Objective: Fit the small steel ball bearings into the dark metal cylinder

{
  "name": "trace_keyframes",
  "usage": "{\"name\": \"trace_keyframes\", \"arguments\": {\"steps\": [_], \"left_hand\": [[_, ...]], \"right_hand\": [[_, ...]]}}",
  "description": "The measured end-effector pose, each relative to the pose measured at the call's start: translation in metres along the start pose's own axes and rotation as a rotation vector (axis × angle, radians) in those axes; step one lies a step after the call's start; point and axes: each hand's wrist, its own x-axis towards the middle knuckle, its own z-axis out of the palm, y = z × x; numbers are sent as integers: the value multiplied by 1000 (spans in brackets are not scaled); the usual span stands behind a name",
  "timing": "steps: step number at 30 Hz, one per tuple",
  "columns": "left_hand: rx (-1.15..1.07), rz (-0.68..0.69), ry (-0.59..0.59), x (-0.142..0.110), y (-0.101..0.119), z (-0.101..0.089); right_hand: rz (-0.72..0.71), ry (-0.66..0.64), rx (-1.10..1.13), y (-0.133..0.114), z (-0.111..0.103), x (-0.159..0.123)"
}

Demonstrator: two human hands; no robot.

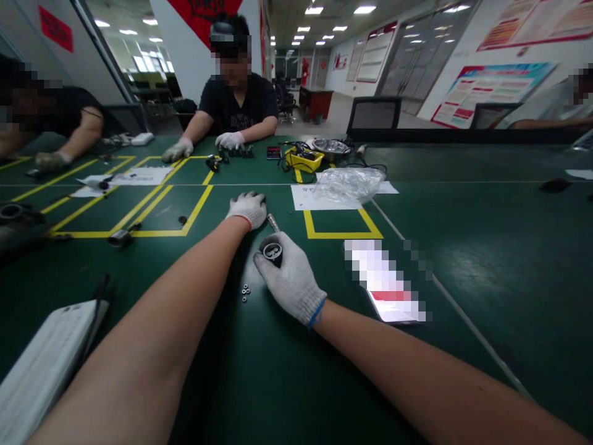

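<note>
My left hand (248, 210), in a white knit glove, lies palm down on the green table with its fingers loosely apart; nothing shows in it. Close beside it, my gloved right hand (293, 278) is closed around a short black cylindrical part (273, 251), whose round open end faces up and shows metal pieces inside. A slim silver metal rod (273, 222) sticks out beyond the right hand's fingers; whether the hand holds it I cannot tell. Several small metal nuts (245, 290) lie on the table just left of the right wrist.
A lit phone (389, 290) lies right of my right hand. Ahead are a plastic bag (349, 184) on paper and a yellow tray (303, 159) with cables. A metal cylinder (121, 237) and a white case (49, 352) are leftward. Co-workers sit opposite, at left and at right.
</note>
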Motion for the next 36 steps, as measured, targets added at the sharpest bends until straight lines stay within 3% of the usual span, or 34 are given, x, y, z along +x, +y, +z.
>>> {"name": "trace_keyframes", "arguments": {"steps": [12, 18, 22, 27, 32, 36], "left_hand": [[69, 117, -35, -94, -5, -27], [50, 165, -69, -129, -11, -38], [3, 185, -64, -147, -20, -35], [-231, 242, -61, -163, -41, -27], [-453, 237, -195, -165, -51, -32], [-493, 254, -278, -166, -49, -39]], "right_hand": [[-89, 53, -37, 5, -4, -1], [-53, 69, -54, 7, -7, -1], [-43, 66, -44, 8, -7, 0], [-49, 58, -31, 9, -7, 0], [-58, 29, -32, 8, -9, 0], [-44, 16, -38, 7, -11, 0]]}}
